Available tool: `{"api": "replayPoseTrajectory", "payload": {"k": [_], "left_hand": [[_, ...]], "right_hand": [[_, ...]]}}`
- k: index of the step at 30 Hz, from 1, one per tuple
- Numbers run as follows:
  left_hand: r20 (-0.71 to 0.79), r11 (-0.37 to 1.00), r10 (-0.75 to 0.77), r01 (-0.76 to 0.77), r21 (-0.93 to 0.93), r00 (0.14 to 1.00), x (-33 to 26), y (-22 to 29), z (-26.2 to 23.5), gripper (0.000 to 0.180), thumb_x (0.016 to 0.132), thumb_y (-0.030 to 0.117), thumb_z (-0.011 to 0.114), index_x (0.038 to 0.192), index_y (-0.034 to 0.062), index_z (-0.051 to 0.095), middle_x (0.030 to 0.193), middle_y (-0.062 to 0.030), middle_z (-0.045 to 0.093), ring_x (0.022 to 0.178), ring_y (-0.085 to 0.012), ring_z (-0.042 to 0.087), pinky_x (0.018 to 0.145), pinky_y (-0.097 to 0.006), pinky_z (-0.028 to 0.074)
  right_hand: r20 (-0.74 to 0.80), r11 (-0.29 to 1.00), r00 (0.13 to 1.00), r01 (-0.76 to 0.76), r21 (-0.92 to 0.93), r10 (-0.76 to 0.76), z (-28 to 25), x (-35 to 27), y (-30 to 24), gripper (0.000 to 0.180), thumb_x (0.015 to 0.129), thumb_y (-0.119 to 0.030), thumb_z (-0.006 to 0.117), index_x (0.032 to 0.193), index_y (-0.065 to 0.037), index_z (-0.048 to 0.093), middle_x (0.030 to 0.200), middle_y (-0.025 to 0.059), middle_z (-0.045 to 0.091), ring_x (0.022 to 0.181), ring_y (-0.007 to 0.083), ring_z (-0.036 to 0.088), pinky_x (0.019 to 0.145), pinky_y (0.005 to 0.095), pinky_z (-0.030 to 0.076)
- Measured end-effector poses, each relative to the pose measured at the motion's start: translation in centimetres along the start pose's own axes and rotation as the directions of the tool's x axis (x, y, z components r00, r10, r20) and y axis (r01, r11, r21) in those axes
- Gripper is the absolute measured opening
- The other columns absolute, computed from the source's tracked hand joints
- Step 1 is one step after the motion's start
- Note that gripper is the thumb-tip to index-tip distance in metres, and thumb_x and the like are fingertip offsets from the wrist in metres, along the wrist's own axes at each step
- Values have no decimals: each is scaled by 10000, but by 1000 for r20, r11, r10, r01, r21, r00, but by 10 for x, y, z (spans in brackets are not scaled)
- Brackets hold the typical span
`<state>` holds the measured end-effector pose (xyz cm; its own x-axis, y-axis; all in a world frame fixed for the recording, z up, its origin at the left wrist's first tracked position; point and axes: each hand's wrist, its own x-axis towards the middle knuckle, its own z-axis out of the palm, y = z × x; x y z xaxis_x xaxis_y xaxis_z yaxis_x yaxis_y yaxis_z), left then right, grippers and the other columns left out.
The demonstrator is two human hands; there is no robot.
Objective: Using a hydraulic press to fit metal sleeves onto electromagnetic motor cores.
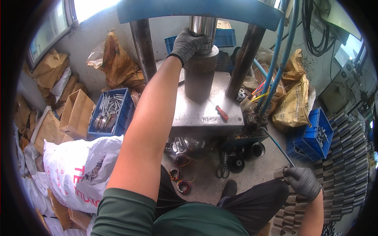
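I see my left hand (188,42) in a dark grey glove, up high, with its fingers wrapped tight around the shiny metal ram (202,33) of a big press. Right under that hand sits a dull grey metal cylinder (200,78), standing upright on the flat steel press plate (197,112). A screwdriver (219,110) with a red handle lies on that plate, just beside the cylinder and not touching it. 2 dark round posts go up on each side of the ram to a blue beam (197,10) at the top. My right hand (302,181), also in a grey glove, is low on my right side and is closed around the end of a long thin lever (275,143) that slants up toward the press. Under that hand are rows of stacked grey metal pieces (346,169). On the floor below the plate I see small copper wire coils (182,185), scissors (223,170) and a few black rings (237,163). To my left there is a blue crate (126,112) full of thin metal rods, near a white sack (75,165) and brown paper bags (76,112). A 2nd blue crate (317,135) sits on my right, close to a yellow bag.
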<state>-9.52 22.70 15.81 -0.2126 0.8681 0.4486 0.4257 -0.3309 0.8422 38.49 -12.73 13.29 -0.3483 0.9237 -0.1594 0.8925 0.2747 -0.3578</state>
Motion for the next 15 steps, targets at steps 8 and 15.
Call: {"api": "replayPoseTrajectory", "payload": {"k": [8,15], "left_hand": [[-29,999,38,-38,3,999,-5,5,1,631,702,389,938,1081,-12,631,926,-120,705,852,-192,668,799,-332,551],[-2,1000,8,-8,-23,1000,-5,5,1,675,673,417,964,1085,-11,643,1048,-183,739,984,-244,721,919,-345,561]], "right_hand": [[51,995,998,-47,92,42,-5,1,0,271,876,-55,617,1117,-29,738,1012,193,756,963,364,741,880,416,593],[66,999,998,-21,26,19,-1,2,6,273,869,-70,643,1119,-12,738,998,197,762,931,355,754,844,416,599]]}}
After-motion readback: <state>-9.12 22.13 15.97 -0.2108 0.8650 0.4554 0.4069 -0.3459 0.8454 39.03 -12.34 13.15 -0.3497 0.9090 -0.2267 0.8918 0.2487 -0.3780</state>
